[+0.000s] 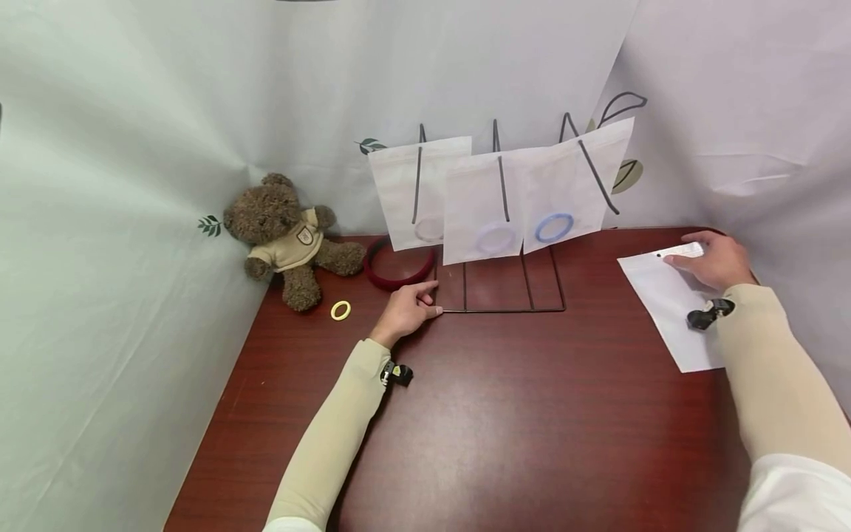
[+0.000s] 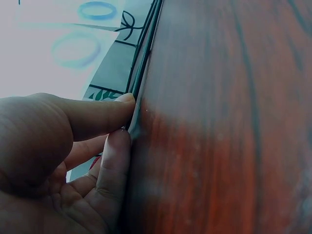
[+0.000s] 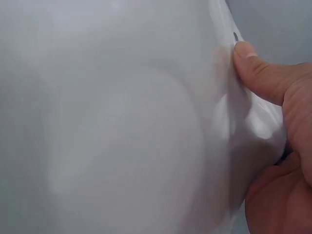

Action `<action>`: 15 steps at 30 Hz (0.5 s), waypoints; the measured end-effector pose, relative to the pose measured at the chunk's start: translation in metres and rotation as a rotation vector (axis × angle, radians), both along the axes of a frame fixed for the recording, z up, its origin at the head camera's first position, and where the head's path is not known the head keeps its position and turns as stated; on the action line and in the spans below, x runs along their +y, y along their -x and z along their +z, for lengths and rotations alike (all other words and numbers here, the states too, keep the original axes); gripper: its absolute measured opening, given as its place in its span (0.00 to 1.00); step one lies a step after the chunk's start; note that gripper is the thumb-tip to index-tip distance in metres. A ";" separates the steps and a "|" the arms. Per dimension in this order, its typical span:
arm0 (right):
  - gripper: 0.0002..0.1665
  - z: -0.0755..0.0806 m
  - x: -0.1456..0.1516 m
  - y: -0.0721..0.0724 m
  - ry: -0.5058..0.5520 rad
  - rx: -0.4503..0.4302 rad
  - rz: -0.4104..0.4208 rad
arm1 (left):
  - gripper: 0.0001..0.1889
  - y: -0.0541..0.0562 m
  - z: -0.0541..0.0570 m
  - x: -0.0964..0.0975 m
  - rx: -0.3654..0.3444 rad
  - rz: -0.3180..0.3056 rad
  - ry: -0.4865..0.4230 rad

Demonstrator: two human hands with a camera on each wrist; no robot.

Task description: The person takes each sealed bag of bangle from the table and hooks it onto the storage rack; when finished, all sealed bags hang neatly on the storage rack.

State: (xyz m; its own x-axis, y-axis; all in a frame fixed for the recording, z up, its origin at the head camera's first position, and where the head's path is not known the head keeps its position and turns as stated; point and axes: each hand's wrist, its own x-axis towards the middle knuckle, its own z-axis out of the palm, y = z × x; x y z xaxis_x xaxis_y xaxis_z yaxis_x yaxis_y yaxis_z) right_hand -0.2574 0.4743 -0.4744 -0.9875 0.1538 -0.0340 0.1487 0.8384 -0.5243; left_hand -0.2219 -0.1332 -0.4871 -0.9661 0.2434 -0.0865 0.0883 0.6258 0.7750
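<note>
At the front left corner of a black wire rack (image 1: 505,311), my left hand (image 1: 405,309) pinches the base wire between thumb and fingers. Three white pouches hang from the rack's hooks. The right pouch (image 1: 578,185) shows a blue ring through it, the middle pouch (image 1: 468,199) a pale lilac one, and the left pouch (image 1: 399,185) a faint pinkish one. Over at the right, my right hand (image 1: 721,260) holds another white pouch (image 1: 665,318) by its top edge, thumb beside a small punched hole. A faint round outline shows through this pouch (image 3: 131,146) in the right wrist view.
A brown teddy bear (image 1: 272,236) in a beige shirt sits at the back left. Near it lie a small yellow ring (image 1: 340,310) and a dark red headband (image 1: 382,282), partly behind the rack. Pale cloth (image 1: 133,258) encloses the table (image 1: 532,428) at the sides and back.
</note>
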 end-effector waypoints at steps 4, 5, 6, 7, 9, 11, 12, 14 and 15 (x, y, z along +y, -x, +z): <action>0.44 0.002 -0.002 -0.003 0.020 0.011 0.022 | 0.32 0.000 0.000 0.000 0.005 -0.001 -0.002; 0.43 0.003 -0.003 -0.003 0.024 0.015 0.026 | 0.32 0.000 0.000 0.000 0.004 -0.001 -0.003; 0.42 0.004 -0.004 -0.004 0.029 0.016 0.030 | 0.31 -0.001 0.000 0.000 0.004 0.000 -0.002; 0.41 0.005 -0.005 -0.005 0.033 0.018 0.031 | 0.31 -0.001 0.000 0.000 0.003 0.001 -0.003; 0.37 0.008 -0.007 -0.007 0.036 0.022 0.044 | 0.31 -0.001 0.000 0.001 0.000 0.003 -0.001; 0.34 0.012 -0.009 -0.009 0.034 0.026 0.063 | 0.31 -0.001 0.001 0.001 -0.002 0.006 -0.003; 0.32 0.016 -0.011 -0.010 0.029 0.030 0.076 | 0.31 -0.001 0.002 0.001 -0.002 0.008 -0.005; 0.29 0.023 -0.015 -0.013 0.017 0.033 0.102 | 0.31 -0.002 0.003 0.001 -0.004 0.011 -0.007; 0.28 0.028 -0.017 -0.015 0.009 0.034 0.114 | 0.31 -0.002 0.003 0.001 -0.004 0.012 -0.007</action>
